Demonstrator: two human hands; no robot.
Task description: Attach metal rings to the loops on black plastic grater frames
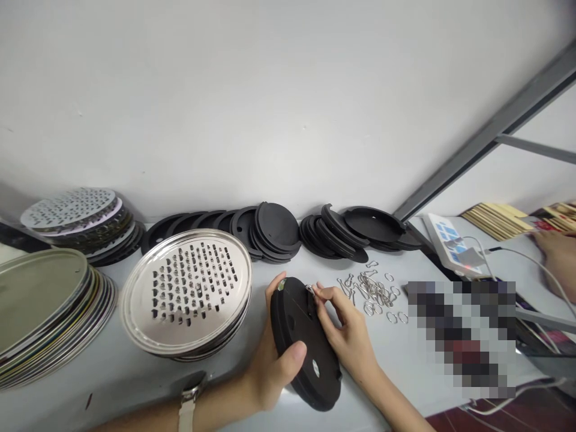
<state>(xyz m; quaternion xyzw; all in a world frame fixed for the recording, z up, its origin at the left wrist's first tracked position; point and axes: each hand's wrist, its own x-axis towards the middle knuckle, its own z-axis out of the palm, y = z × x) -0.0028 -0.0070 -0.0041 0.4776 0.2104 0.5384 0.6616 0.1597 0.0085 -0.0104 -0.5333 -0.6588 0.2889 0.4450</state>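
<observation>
My left hand (279, 366) grips a round black case (310, 342), fingers behind it and thumb across its face. The case is tilted up, with a small white oval label and a greenish sticker near its top edge. At its upper right rim, my right hand (344, 327) pinches a small silver metal clip (309, 289), its fingertips touching the case. Whether the clip is hooked to the case I cannot tell. Right of my hands lies a loose pile of metal clips and split rings (371, 289) on the grey table (360, 402).
To the left stands a stack of perforated metal discs (189, 288), with a stack of plain round discs (40, 306) beyond it. Black round covers (276, 231) line the wall. At right are a power strip (450, 243), cables, a pixelated patch and another person's arm (555, 264).
</observation>
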